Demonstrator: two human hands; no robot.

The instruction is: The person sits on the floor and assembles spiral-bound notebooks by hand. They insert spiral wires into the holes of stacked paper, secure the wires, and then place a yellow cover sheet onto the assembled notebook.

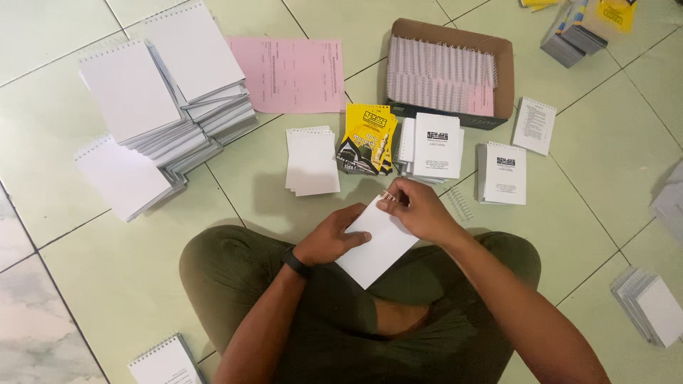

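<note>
Left hand [334, 238] grasping white page block [377, 245] over lap, right hand [420, 210] pinching spiral wire [388, 195] at block's top edge. Binding unfinished. Finished notepads [153, 107] stacked on floor [583, 163]; wire coils in cardboard box [506, 71], loose covers [367, 139] remaining.

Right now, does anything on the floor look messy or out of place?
Mostly tidy. Two things stand out: the big stack of spiral notepads at the upper left has slid into a slanted, fanned heap, and one loose wire coil lies alone on the tiles beside the right hand, away from the box of coils.
</note>
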